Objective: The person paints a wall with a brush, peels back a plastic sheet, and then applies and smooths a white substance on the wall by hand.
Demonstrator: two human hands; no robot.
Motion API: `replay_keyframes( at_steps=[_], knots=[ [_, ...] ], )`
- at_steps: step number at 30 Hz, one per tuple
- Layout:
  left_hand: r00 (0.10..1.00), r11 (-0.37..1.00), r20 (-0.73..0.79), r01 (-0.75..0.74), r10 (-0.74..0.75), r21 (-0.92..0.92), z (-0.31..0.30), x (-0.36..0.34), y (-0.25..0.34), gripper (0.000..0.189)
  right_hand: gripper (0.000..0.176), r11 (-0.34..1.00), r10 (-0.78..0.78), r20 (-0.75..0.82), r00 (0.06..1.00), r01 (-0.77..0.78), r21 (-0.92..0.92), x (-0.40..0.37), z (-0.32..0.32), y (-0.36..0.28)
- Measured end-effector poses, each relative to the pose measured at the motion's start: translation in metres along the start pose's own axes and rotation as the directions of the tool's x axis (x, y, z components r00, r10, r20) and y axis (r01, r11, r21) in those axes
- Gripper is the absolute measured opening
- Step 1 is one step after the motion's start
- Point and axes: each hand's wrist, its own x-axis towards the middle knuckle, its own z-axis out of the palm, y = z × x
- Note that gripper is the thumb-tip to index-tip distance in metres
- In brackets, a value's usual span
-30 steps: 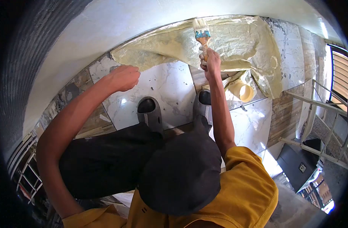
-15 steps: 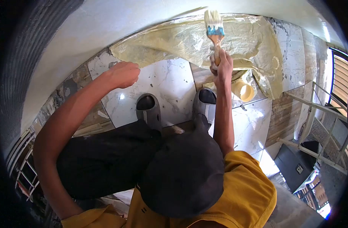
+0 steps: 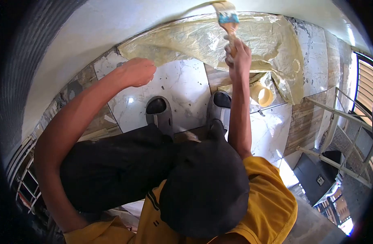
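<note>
My right hand (image 3: 237, 57) is closed around the wooden handle of a paintbrush (image 3: 228, 18). The brush has pale bristles and a blue, paint-smeared ferrule. Its bristle end is at the foot of the white wall (image 3: 146, 18), tilted to the left and apparently touching it. A greyish streak runs along the wall left of the bristles. My left hand (image 3: 138, 72) hangs in a fist above the tiles, with nothing seen in it; its fingertips are hidden. Below the brush lies a crumpled yellowish plastic sheet (image 3: 174, 42) along the wall. A cream-coloured tub (image 3: 263, 96) is beside my right forearm.
Grey slip-on shoes (image 3: 164, 116) stand on marble-look tiles (image 3: 182, 85) spotted with paint. At the right are a metal frame (image 3: 337, 118) and a dark box (image 3: 314, 179). A white wire rack (image 3: 26, 179) is at the lower left. A black cap (image 3: 205, 187) fills the lower middle.
The brush has moved up and slightly left toward the wall, its bristles now leaning left. My left hand has shifted a little up and to the right, still closed.
</note>
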Motion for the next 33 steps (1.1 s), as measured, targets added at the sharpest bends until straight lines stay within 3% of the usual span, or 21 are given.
replay_keyframes(
  at_steps=[2, 3, 5, 6, 8, 9, 11, 12, 14, 15, 17, 20, 23, 33],
  knots=[
    [0.999, 0.999, 0.021, 0.026, -0.026, 0.039, -0.006, 0.004, -0.002, 0.020, 0.035, 0.995, 0.058, -0.143, 0.988, -0.046, 0.088, -0.018, -0.012, 0.009],
    [0.999, 0.999, 0.024, 0.027, -0.028, 0.036, -0.011, 0.007, -0.003, 0.020, 0.035, 0.995, 0.062, -0.141, 0.988, -0.050, 0.088, -0.022, -0.016, 0.016],
    [0.987, 0.992, -0.140, -0.058, 0.073, 0.108, -0.019, 0.014, -0.005, 0.020, 0.035, 0.987, 0.151, -0.235, 0.960, -0.159, -0.016, -0.029, -0.022, 0.030],
    [0.989, 0.992, -0.130, -0.059, 0.073, 0.110, -0.021, 0.020, -0.007, 0.020, 0.035, 0.986, 0.158, -0.237, 0.959, -0.165, -0.008, -0.029, -0.024, 0.032],
    [0.948, 0.992, -0.297, -0.090, 0.113, 0.092, -0.022, 0.038, -0.011, 0.029, 0.035, 0.961, 0.195, -0.044, 0.980, -0.200, -0.191, -0.024, -0.026, 0.034],
    [0.950, 0.992, -0.290, -0.090, 0.113, 0.090, -0.018, 0.050, -0.013, 0.029, 0.035, 0.950, 0.221, -0.030, 0.975, -0.222, -0.219, -0.021, -0.021, 0.031],
    [0.833, 0.993, -0.545, -0.121, 0.095, -0.011, -0.001, 0.080, -0.017, 0.043, 0.035, 0.934, 0.240, -0.005, 0.971, -0.233, -0.269, -0.012, -0.011, 0.025],
    [0.833, 0.993, -0.545, -0.120, 0.095, -0.011, 0.007, 0.098, -0.019, 0.043, 0.034, 0.917, 0.252, 0.021, 0.968, -0.232, -0.323, -0.006, -0.006, 0.021],
    [0.638, 0.998, -0.768, -0.013, 0.056, 0.062, 0.023, 0.126, -0.019, 0.052, 0.032, 0.903, 0.298, 0.081, 0.951, -0.253, -0.347, 0.004, -0.003, 0.018],
    [0.639, 0.998, -0.767, -0.016, 0.055, 0.058, 0.026, 0.131, -0.016, 0.052, 0.031, 0.896, 0.307, 0.132, 0.942, -0.239, -0.374, 0.011, -0.001, 0.019],
    [0.666, 0.978, -0.717, 0.156, -0.205, -0.135, 0.030, 0.138, -0.016, 0.055, 0.029, 0.884, 0.333, 0.199, 0.922, -0.232, -0.405, 0.017, 0.000, 0.016],
    [0.649, 0.966, -0.716, 0.179, -0.257, -0.184, 0.043, 0.141, -0.030, 0.060, 0.030, 0.853, 0.303, 0.216, 0.928, -0.163, -0.496, 0.031, 0.004, 0.021],
    [0.607, 0.976, -0.770, 0.197, -0.196, -0.094, 0.050, 0.146, -0.041, 0.061, 0.033, 0.855, 0.292, 0.208, 0.933, -0.158, -0.493, 0.036, 0.009, 0.015],
    [0.596, 0.971, -0.770, 0.194, -0.228, -0.138, 0.050, 0.147, -0.039, 0.062, 0.029, 0.848, 0.229, 0.172, 0.958, -0.110, -0.519, 0.071, -0.001, 0.018]
  ],
)
